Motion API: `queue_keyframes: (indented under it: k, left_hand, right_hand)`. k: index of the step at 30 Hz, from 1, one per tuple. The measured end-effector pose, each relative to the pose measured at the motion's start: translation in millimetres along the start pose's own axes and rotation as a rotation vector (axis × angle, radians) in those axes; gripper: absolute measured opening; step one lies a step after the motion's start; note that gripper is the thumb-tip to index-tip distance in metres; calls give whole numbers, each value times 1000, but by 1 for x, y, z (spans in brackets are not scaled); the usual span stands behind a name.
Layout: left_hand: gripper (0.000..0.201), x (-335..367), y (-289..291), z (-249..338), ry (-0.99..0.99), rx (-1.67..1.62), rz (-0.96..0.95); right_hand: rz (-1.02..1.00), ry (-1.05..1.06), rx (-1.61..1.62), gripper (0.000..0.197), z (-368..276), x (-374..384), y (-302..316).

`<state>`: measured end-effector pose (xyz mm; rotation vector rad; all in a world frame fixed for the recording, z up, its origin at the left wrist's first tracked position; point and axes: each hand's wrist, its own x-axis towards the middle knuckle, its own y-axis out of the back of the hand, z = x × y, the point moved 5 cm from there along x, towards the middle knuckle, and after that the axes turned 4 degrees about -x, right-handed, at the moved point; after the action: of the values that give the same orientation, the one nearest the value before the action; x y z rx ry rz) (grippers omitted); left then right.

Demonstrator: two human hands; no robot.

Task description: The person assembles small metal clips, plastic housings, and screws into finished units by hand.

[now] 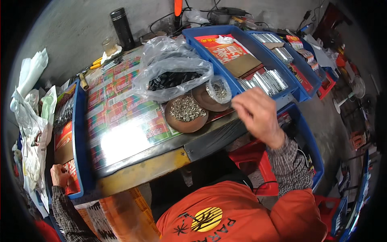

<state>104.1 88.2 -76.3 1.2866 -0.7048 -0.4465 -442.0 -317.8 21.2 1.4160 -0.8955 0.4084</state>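
Observation:
My right hand (260, 117) hangs over the table's front edge, its fingers curled together, just in front of a blue tray (293, 85) holding shiny metal tubes (269, 82). Anything between those fingers is hidden. At the far left, my left hand (59, 175) is closed over the near end of a narrow blue tray (77, 133) lined with red printed card; I cannot make out what it holds. Between my hands, a brown dish (177, 123) carries small metal pieces (187, 109). Behind it, a clear plastic bag (141, 82) lies open around black parts (173, 80).
A second brown dish (201, 101) bears a small bag of metal bits (219, 89). A black bottle (122, 29) and a glass (109, 46) stand at the back. More blue trays continue rightward. A red stool (258, 161) is below the table's edge; plastic bags (34, 133) hang far left.

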Motion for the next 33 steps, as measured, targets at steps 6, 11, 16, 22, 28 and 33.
queue_keyframes:
  k: [6,11,16,22,28,33]
  left_hand:
    - [5,-1,11,4,25,-53,131]
    - [6,-4,15,-4,-46,-23,222]
    - [12,-6,23,7,-16,-150,246]
    - [8,-10,31,31,21,-427,208]
    - [13,-32,54,82,-48,-316,516]
    - [22,-58,72,160,-193,-279,600]
  right_hand:
    - [-253,-340,-170,16,116,-3,-5]
    - [-471,-364,-105,22,149,0,-22]
    - [-662,-364,-166,28,161,-4,-38]
    - [-666,-333,-154,22,172,-8,-44]
    - [-676,-432,-92,24,164,-1,-40]
    - [-577,-426,-33,25,164,-4,-30]
